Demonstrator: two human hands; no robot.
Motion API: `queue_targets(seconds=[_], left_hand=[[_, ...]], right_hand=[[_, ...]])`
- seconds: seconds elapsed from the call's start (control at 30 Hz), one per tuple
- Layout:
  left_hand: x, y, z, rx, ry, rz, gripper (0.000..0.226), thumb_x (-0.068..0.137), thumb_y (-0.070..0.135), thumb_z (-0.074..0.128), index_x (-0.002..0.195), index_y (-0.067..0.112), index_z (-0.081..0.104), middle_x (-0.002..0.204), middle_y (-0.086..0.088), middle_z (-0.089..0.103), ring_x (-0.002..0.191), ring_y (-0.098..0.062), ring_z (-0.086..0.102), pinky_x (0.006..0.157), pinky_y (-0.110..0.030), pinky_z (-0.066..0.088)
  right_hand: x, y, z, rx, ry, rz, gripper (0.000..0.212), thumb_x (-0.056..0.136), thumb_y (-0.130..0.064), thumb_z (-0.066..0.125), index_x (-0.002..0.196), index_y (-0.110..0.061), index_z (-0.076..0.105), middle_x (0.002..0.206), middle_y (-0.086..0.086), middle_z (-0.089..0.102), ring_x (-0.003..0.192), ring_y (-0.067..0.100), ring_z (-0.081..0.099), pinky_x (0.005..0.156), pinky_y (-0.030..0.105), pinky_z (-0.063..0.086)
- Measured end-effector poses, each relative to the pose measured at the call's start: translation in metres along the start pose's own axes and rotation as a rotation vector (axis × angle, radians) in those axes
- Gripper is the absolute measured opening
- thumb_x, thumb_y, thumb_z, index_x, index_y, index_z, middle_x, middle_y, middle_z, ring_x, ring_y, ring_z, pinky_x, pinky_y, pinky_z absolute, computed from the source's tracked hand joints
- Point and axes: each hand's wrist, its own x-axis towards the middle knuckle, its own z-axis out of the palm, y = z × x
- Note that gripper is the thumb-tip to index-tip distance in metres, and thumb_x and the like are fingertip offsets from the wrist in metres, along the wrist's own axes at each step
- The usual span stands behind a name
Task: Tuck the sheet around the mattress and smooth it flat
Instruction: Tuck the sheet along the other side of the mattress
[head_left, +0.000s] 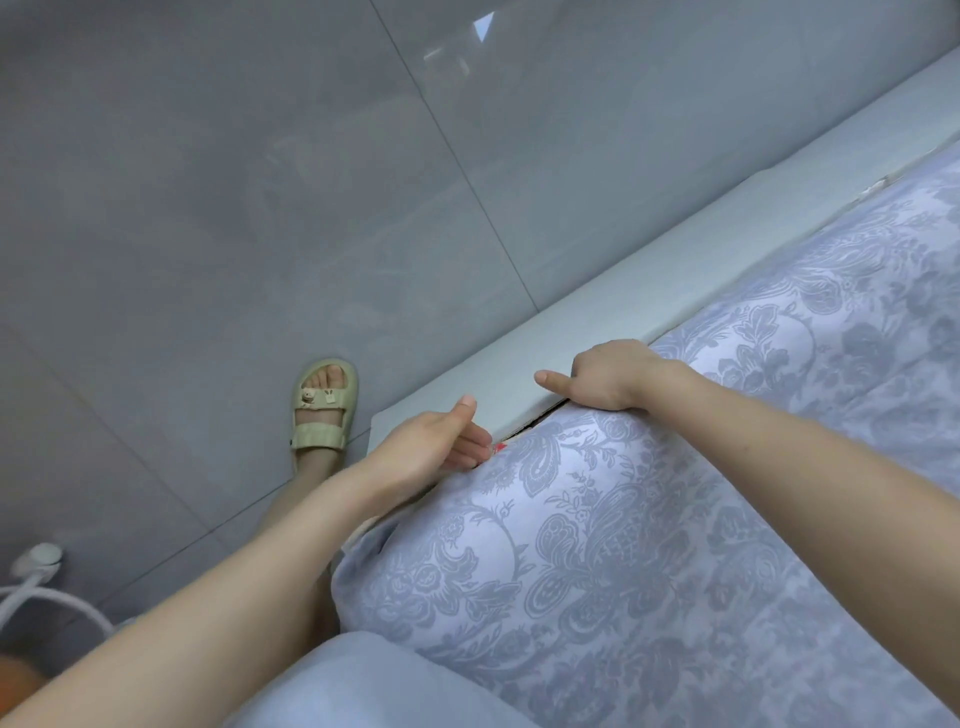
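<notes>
A pale sheet with a grey-blue floral pattern covers the mattress and fills the right half of the head view. Its edge meets the pale padded bed frame along a diagonal line. My left hand is at the mattress corner, thumb up, fingers straight and slid down into the gap between sheet and frame. My right hand is farther along the edge, thumb sticking out, its fingers curled down over the sheet's edge into the gap, where they are hidden. A small red patch shows at the corner.
Glossy grey floor tiles fill the left and top. My foot in a cream sandal stands beside the bed corner. A white cable and plug lie on the floor at the lower left. A light grey garment covers my lap.
</notes>
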Motion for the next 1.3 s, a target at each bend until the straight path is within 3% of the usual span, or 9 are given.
queue_targets(seconds=[0.1,0.2,0.4,0.7,0.83,0.97,1.1,1.2,1.3], left_hand=[[-0.015,-0.023,-0.003,0.006,-0.155,-0.079,0.050,0.098,0.048,0.034,0.098,0.018,0.073,0.112,0.002,0.070,0.101,-0.008,0.065,0.100,-0.025,0.045],[-0.017,-0.029,0.005,0.235,0.014,0.020,0.047,0.091,0.058,0.035,0.088,0.031,0.074,0.106,0.013,0.071,0.105,-0.008,0.063,0.104,-0.033,0.041],[-0.026,-0.044,0.005,0.221,0.016,-0.045,0.043,0.097,0.038,0.034,0.073,0.029,0.068,0.092,0.004,0.072,0.094,-0.017,0.065,0.091,-0.036,0.047],[-0.024,-0.035,-0.014,-0.019,0.130,-0.065,0.041,0.099,0.029,0.040,0.076,0.012,0.069,0.080,-0.005,0.070,0.076,-0.019,0.062,0.082,-0.033,0.047],[-0.038,-0.015,-0.018,0.167,0.089,0.056,0.030,0.096,0.031,0.046,0.089,0.011,0.067,0.090,-0.005,0.070,0.082,-0.016,0.060,0.085,-0.033,0.045],[-0.058,-0.011,-0.004,0.458,-0.064,0.132,0.032,0.095,0.041,0.047,0.101,0.016,0.066,0.094,0.007,0.065,0.087,-0.012,0.057,0.078,-0.027,0.041],[-0.064,-0.014,0.007,0.792,0.010,0.231,0.034,0.093,0.041,0.051,0.115,0.017,0.061,0.108,0.003,0.066,0.102,-0.016,0.059,0.082,-0.028,0.043],[-0.061,-0.013,0.007,0.991,0.083,0.293,0.024,0.093,0.034,0.051,0.091,0.012,0.061,0.092,-0.003,0.067,0.089,-0.024,0.059,0.069,-0.031,0.041],[-0.063,-0.006,0.014,1.155,0.132,0.305,0.027,0.092,0.026,0.049,0.070,0.011,0.048,0.077,-0.006,0.057,0.077,-0.027,0.052,0.055,-0.030,0.030]], right_hand=[[-0.005,-0.005,0.004,-0.200,0.342,-0.046,0.057,0.099,-0.048,0.029,0.053,-0.015,0.038,0.070,0.004,0.060,0.069,0.025,0.047,0.074,0.031,0.033],[-0.017,-0.029,0.012,-0.247,0.870,-0.154,0.047,0.087,-0.036,0.046,0.047,-0.012,0.053,0.048,0.006,0.059,0.045,0.024,0.046,0.068,0.030,0.035],[-0.036,-0.090,0.043,0.025,0.241,-0.276,0.050,0.099,-0.048,0.025,0.097,-0.017,0.064,0.106,0.006,0.068,0.103,0.023,0.059,0.095,0.036,0.033],[-0.022,-0.116,0.052,-0.071,0.292,-0.105,0.042,0.099,-0.036,0.029,0.108,-0.012,0.062,0.115,0.010,0.065,0.107,0.026,0.058,0.093,0.037,0.034],[-0.042,-0.108,0.061,0.358,0.683,-0.088,0.028,0.096,-0.029,0.042,0.090,-0.012,0.063,0.086,0.007,0.069,0.084,0.030,0.062,0.066,0.032,0.034],[-0.071,-0.075,0.086,0.515,1.210,0.185,0.025,0.088,-0.024,0.048,0.096,-0.011,0.067,0.093,0.003,0.072,0.086,0.026,0.065,0.086,0.032,0.039],[-0.083,-0.077,0.130,0.933,0.956,0.579,0.048,0.099,-0.031,0.036,0.144,-0.015,0.036,0.153,0.004,0.033,0.142,0.020,0.027,0.116,0.041,0.021],[-0.075,-0.117,0.141,1.049,0.781,0.437,0.054,0.102,-0.032,0.028,0.151,-0.018,0.011,0.159,-0.001,0.004,0.147,0.013,0.000,0.120,0.038,-0.002],[-0.091,-0.122,0.141,1.199,0.751,0.312,0.050,0.102,-0.029,0.032,0.150,-0.021,0.020,0.159,-0.004,0.010,0.146,0.008,0.006,0.118,0.030,0.002]])
